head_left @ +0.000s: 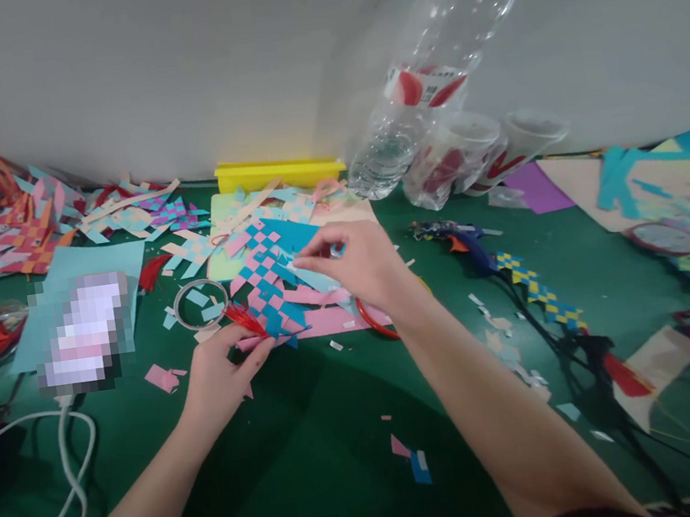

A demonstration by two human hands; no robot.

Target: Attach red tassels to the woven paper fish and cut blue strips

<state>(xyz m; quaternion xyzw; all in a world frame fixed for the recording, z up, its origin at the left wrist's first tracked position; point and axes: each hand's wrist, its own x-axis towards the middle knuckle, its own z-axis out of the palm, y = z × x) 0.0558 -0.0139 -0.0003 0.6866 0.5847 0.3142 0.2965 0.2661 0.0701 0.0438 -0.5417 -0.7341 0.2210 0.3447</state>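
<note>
Spreading beneath everything, the green tabletop (346,462) is carrying a tape ring (176,308). Well right of that ring, the right hand (361,260) is hovering, thumb and index fingertips pressing together; whether they are gripping a paper end, I cannot tell. Nearer the person and slightly right of the ring, the left hand (225,363) is pinching the near end of a pink-and-blue checkered paper weave (260,263), beside its red tassel (247,318). The weave is lying right of the ring, its long axis pointing away from the person; the left hand is sitting closer, touching it.
</note>
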